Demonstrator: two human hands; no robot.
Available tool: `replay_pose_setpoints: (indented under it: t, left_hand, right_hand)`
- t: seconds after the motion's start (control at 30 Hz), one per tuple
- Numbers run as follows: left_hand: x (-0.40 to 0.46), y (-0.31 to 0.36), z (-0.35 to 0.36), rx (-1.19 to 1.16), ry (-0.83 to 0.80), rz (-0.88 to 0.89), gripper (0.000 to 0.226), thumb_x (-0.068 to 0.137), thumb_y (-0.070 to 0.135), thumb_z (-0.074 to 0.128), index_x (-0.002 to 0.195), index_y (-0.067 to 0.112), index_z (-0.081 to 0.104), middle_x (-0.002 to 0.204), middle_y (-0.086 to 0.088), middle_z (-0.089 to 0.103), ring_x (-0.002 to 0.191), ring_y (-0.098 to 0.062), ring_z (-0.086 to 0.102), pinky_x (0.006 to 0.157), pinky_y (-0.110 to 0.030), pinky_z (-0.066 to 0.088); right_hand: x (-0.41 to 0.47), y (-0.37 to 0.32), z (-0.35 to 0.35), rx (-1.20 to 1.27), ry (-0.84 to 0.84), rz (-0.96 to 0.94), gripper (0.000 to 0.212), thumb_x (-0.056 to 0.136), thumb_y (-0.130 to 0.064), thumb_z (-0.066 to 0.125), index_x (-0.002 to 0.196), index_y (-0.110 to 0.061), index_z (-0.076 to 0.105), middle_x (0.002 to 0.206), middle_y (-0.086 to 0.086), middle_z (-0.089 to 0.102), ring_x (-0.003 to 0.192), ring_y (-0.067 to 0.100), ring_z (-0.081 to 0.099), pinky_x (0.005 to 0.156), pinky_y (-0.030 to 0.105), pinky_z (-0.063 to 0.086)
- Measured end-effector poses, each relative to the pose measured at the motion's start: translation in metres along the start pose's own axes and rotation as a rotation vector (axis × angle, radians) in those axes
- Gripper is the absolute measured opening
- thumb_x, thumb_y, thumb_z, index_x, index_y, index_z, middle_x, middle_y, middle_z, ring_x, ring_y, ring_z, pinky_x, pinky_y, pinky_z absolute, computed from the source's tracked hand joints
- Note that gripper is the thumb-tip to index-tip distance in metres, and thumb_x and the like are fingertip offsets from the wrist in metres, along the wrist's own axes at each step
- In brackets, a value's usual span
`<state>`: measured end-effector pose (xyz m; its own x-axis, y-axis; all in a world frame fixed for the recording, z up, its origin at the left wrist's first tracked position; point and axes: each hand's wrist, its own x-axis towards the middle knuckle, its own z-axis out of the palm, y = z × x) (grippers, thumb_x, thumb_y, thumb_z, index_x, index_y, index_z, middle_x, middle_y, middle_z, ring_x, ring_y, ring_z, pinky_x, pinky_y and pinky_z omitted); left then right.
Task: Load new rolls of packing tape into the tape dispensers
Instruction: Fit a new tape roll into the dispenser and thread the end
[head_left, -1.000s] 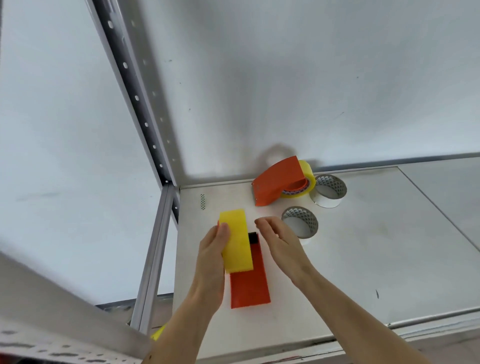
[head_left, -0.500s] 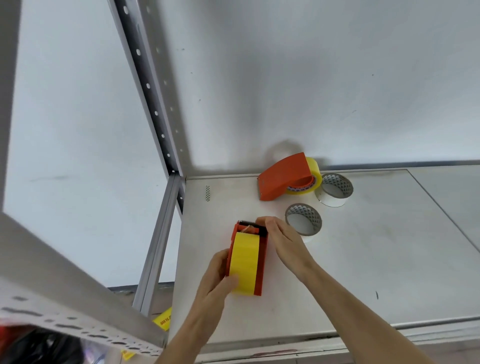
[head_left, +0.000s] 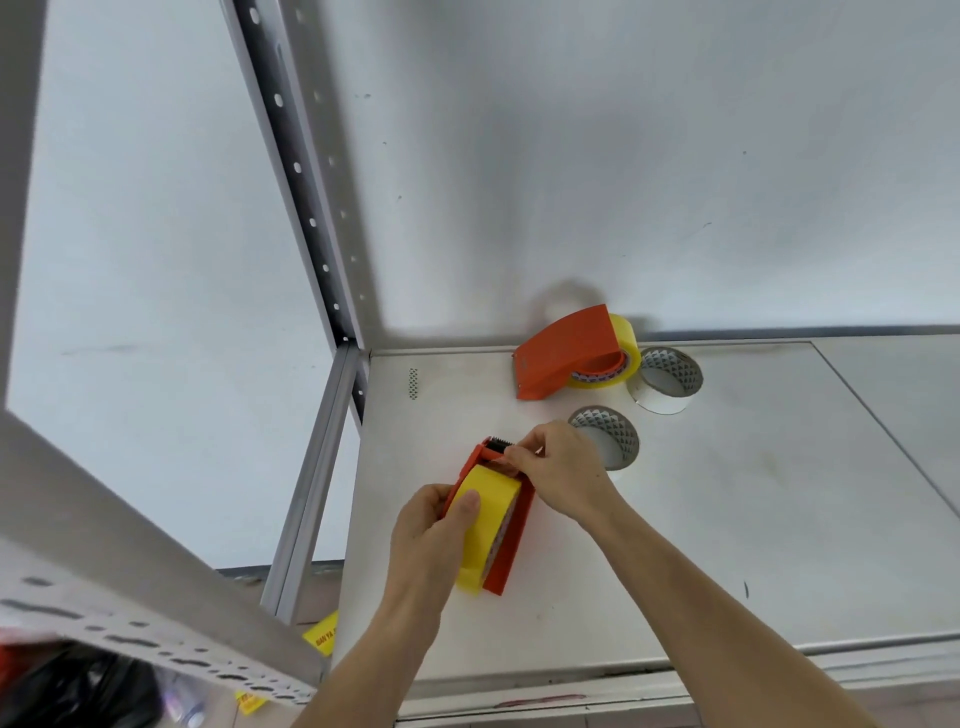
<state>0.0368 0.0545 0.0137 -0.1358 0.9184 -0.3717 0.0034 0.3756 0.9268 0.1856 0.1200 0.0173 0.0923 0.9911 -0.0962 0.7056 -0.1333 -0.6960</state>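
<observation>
Half a second ago the yellow roll of packing tape (head_left: 485, 525) lay flatter in the red plastic tape dispenser (head_left: 511, 540), with the left thumb near its lower end; now the dispenser and roll are turned more on edge, the left thumb has moved up onto the curved yellow surface, and the right hand has shifted toward the black toothed cutter at the far end. At the left, the grey perforated metal upright of the shelf (head_left: 291, 171) runs down to the corner of the white shelf board (head_left: 753, 519). The left hand (head_left: 431, 535) is closed around the dispenser from the left side, thumb pressed on the roll, the other fingers hidden behind the red body. The roll sits inside this dispenser, which rests on the board near its front left part. The right hand (head_left: 563, 470) has its fingertips (head_left: 514, 457) pinched narrowly together just beside the cutter, touching the upper end of the roll; whether they grip a tape end I cannot tell. Farther back, a second red dispenser with a yellow roll (head_left: 576, 353) stands near the wall, and two empty cardboard tape cores (head_left: 670, 382) lie to the right of it.
</observation>
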Motion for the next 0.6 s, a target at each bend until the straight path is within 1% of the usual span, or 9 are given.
replay_pose_setpoints:
  t: [0.07, 0.13, 0.17, 0.23, 0.27, 0.33, 0.4, 0.5, 0.6]
  left_hand:
    - [-0.002, 0.0, 0.002, -0.019, 0.03, 0.011, 0.017, 0.101, 0.019, 0.062, 0.085, 0.02, 0.063, 0.082, -0.002, 0.066, 0.071, -0.015, 0.059, 0.061, -0.026, 0.047]
    - [-0.003, 0.0, 0.004, -0.034, 0.049, 0.024, 0.015, 0.101, 0.02, 0.062, 0.087, 0.02, 0.063, 0.085, -0.003, 0.066, 0.073, -0.014, 0.059, 0.062, -0.025, 0.047]
    - [-0.003, 0.0, 0.004, -0.04, 0.054, 0.035, 0.014, 0.101, 0.019, 0.062, 0.087, 0.02, 0.064, 0.085, -0.003, 0.066, 0.074, -0.014, 0.06, 0.062, -0.025, 0.047]
    - [-0.003, 0.0, 0.004, -0.054, 0.056, 0.05, 0.014, 0.101, 0.017, 0.063, 0.088, 0.019, 0.065, 0.083, -0.002, 0.067, 0.072, -0.015, 0.061, 0.061, -0.025, 0.048]
    - [-0.003, -0.001, 0.004, -0.057, 0.051, 0.054, 0.014, 0.101, 0.016, 0.063, 0.088, 0.019, 0.065, 0.082, -0.003, 0.068, 0.071, -0.017, 0.061, 0.061, -0.026, 0.049]
    - [-0.003, -0.003, 0.005, -0.043, 0.036, 0.063, 0.011, 0.101, 0.016, 0.063, 0.09, 0.019, 0.066, 0.085, -0.004, 0.07, 0.075, -0.02, 0.063, 0.063, -0.028, 0.052]
    - [-0.003, -0.006, 0.005, -0.021, 0.022, 0.079, 0.005, 0.101, 0.02, 0.063, 0.098, 0.017, 0.066, 0.091, -0.005, 0.07, 0.081, -0.021, 0.065, 0.066, -0.028, 0.053]
    - [0.002, -0.006, -0.001, 0.063, -0.014, 0.12, 0.013, 0.101, 0.024, 0.062, 0.106, 0.013, 0.066, 0.091, -0.002, 0.068, 0.082, -0.018, 0.063, 0.066, -0.024, 0.05]
    - [0.005, -0.002, -0.006, 0.15, -0.049, 0.153, 0.024, 0.094, 0.041, 0.064, 0.094, 0.017, 0.066, 0.082, 0.0, 0.066, 0.075, -0.017, 0.061, 0.063, -0.023, 0.048]
  right_hand:
    - [-0.003, 0.004, -0.001, -0.021, 0.01, 0.021, 0.021, 0.088, -0.032, 0.067, 0.081, -0.013, 0.072, 0.076, -0.002, 0.066, 0.074, 0.015, 0.062, 0.062, 0.029, 0.048]
    - [-0.007, 0.007, 0.0, -0.04, 0.011, 0.031, 0.02, 0.087, -0.029, 0.067, 0.075, -0.014, 0.067, 0.071, -0.003, 0.061, 0.071, 0.015, 0.058, 0.055, 0.026, 0.041]
    - [-0.009, 0.009, 0.002, -0.049, 0.018, 0.042, 0.022, 0.087, -0.028, 0.067, 0.07, -0.016, 0.064, 0.069, -0.003, 0.059, 0.07, 0.016, 0.058, 0.055, 0.025, 0.039]
    - [-0.011, 0.012, 0.004, -0.053, 0.038, 0.076, 0.029, 0.088, -0.025, 0.066, 0.062, -0.017, 0.057, 0.066, -0.001, 0.058, 0.07, 0.019, 0.058, 0.06, 0.028, 0.041]
    - [-0.011, 0.014, 0.004, -0.054, 0.046, 0.09, 0.028, 0.089, -0.023, 0.066, 0.063, -0.015, 0.059, 0.069, 0.001, 0.06, 0.072, 0.021, 0.059, 0.062, 0.03, 0.042]
    - [-0.009, 0.014, 0.003, -0.089, 0.066, 0.101, 0.019, 0.09, -0.02, 0.065, 0.076, -0.007, 0.067, 0.081, 0.008, 0.066, 0.078, 0.024, 0.062, 0.064, 0.034, 0.048]
    - [-0.005, 0.014, -0.001, -0.149, 0.1, 0.071, 0.018, 0.09, -0.018, 0.064, 0.087, -0.001, 0.069, 0.093, 0.012, 0.066, 0.085, 0.026, 0.063, 0.069, 0.038, 0.054]
    - [0.001, 0.01, -0.007, -0.179, 0.14, -0.014, 0.019, 0.091, -0.019, 0.063, 0.089, -0.001, 0.068, 0.104, 0.007, 0.056, 0.095, 0.022, 0.055, 0.076, 0.037, 0.048]
    - [0.01, 0.007, -0.014, -0.215, 0.124, -0.094, 0.019, 0.092, -0.02, 0.062, 0.086, -0.003, 0.066, 0.105, 0.006, 0.055, 0.102, 0.021, 0.05, 0.08, 0.038, 0.047]
